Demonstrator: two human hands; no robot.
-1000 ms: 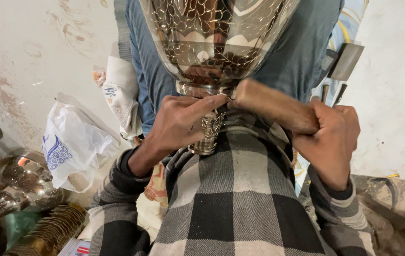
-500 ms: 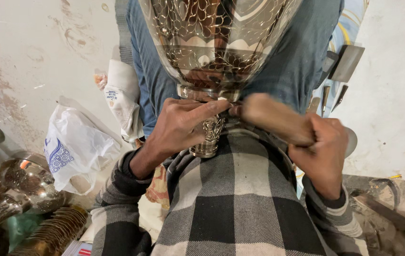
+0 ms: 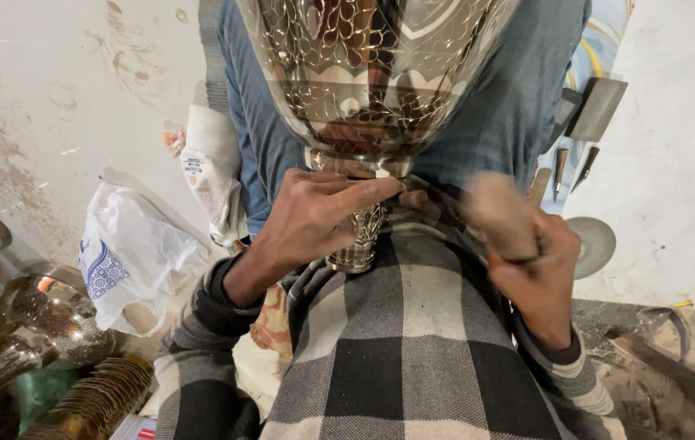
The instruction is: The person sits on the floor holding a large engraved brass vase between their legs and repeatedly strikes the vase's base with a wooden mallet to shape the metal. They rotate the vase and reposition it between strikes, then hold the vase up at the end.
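Goblet (image 3: pixel 372 73) of shiny engraved metal stands upright on the person's lap, its bowl filling the top of the view and its stem resting on a black-and-grey checked cloth (image 3: pixel 412 342). At the far left lie more metal cups (image 3: pixel 46 314) and a stack of brass rings (image 3: pixel 95 403) on the floor, with a white plastic bag (image 3: pixel 131 253) just beside them. The left hand (image 3: pixel 315 216) is closed around the goblet's stem just under the bowl, fingers wrapped across it. To its right, the right hand (image 3: pixel 539 273) is clenched on a wooden handle (image 3: pixel 500 213), which is blurred and points toward the stem; whether its tip touches the metal cannot be told. Further right, a round metal disc (image 3: pixel 596 242) and small chisels (image 3: pixel 563 167) lie on the pale floor.
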